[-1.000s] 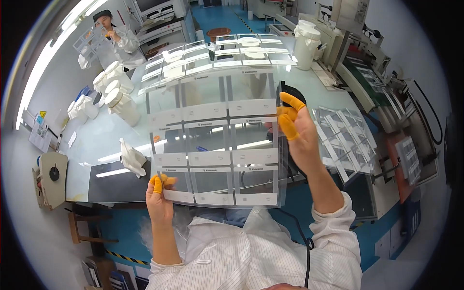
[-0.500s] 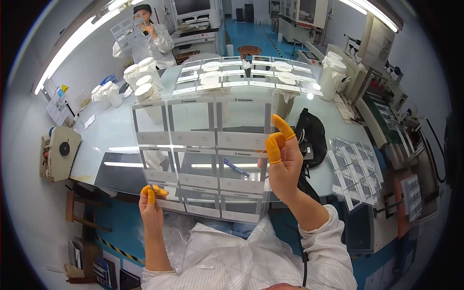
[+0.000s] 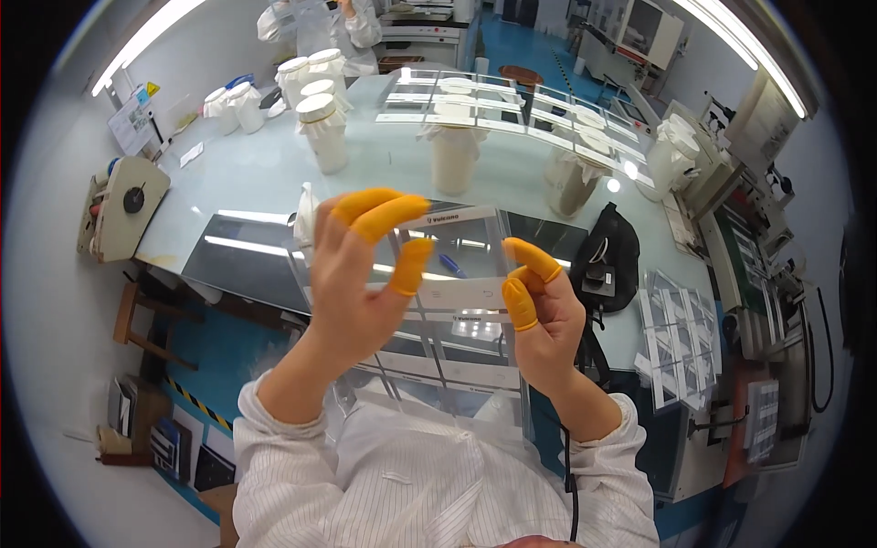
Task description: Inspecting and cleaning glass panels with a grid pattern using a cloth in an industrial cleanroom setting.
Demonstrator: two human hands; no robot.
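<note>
Clear plastic sheet [image 3: 457, 301] divided into rectangular panels with pale strips — held up close before the chest, above the near edge of the pale grey worktable [image 3: 274, 173]. Its upper panel sits between the two hands; the lower panels hang down toward the white striped smock [image 3: 411, 484].

Left hand [image 3: 352, 283]: orange finger cots on the fingertips, thumb and fingers pinching the sheet's left edge. Right hand [image 3: 548, 315]: likewise cotted, thumb and forefinger closed on the right edge.

Progress, judged from the layout: this sheet is in hand and not yet set down. Similar clear sheets [image 3: 493, 96] already lie across white cylindrical pots [image 3: 454, 155] at the far side, and a loose stack of clear panels [image 3: 681, 333] rests at the right, so handling appears partway through.

Also present — black pouch [image 3: 607, 260] right of the hands, lidded white jars [image 3: 315, 96] far left, a grey tape dispenser [image 3: 123, 215] at the left edge, and another person in a white smock [image 3: 320, 23] at the far end.
</note>
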